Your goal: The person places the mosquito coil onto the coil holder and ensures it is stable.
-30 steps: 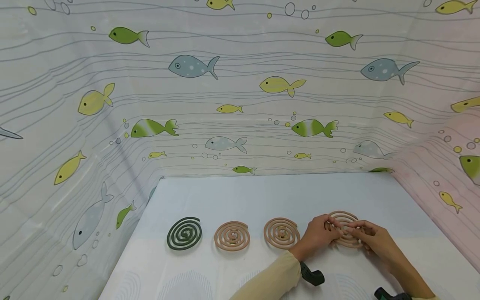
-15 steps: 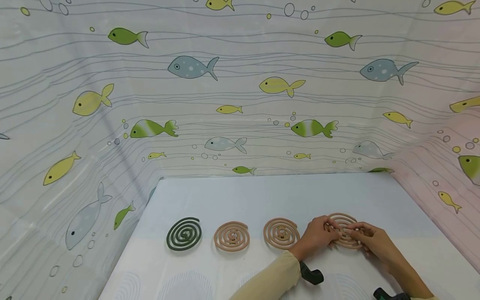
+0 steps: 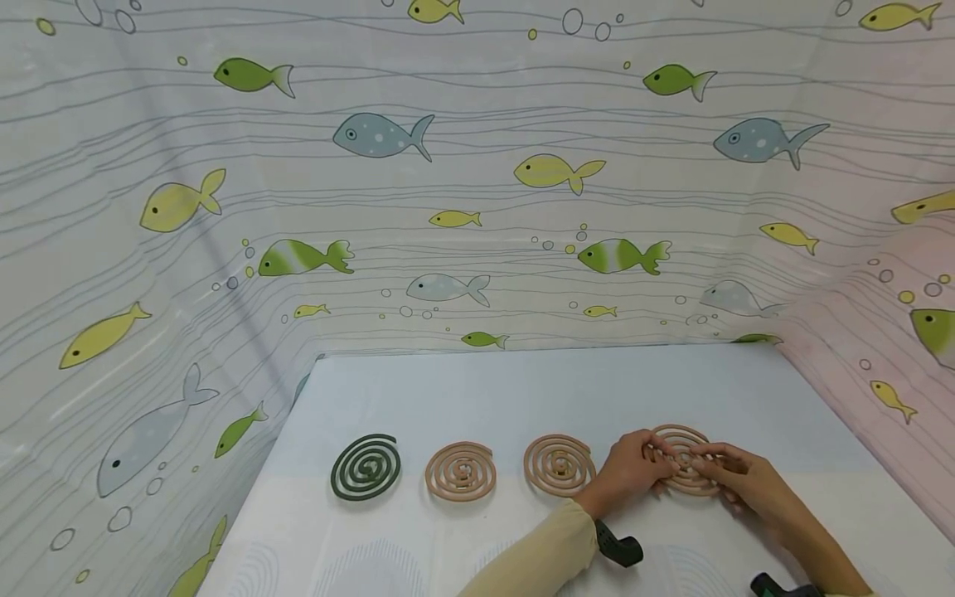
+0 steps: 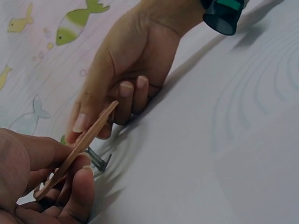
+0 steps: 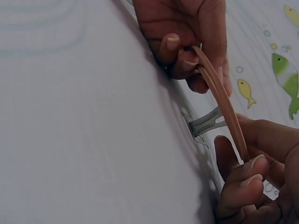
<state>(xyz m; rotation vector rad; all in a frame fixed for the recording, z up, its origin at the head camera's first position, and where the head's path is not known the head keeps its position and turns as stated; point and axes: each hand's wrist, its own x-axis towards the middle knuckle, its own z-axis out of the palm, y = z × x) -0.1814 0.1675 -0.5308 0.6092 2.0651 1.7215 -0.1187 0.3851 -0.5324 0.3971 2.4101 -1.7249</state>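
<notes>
A tan spiral coil is held over the white table, tilted on edge. My left hand pinches its left rim, and my right hand pinches its right rim. The left wrist view shows the coil edge-on between my left hand and my right hand. Beneath it a small metal stand sits on the table. In the right wrist view the coil spans from my left hand to my right hand, above the stand.
Three more coils lie in a row to the left: a dark green one and two tan ones. A fish-print curtain walls the table at the back and on both sides. Dark wrist devices sit on both forearms.
</notes>
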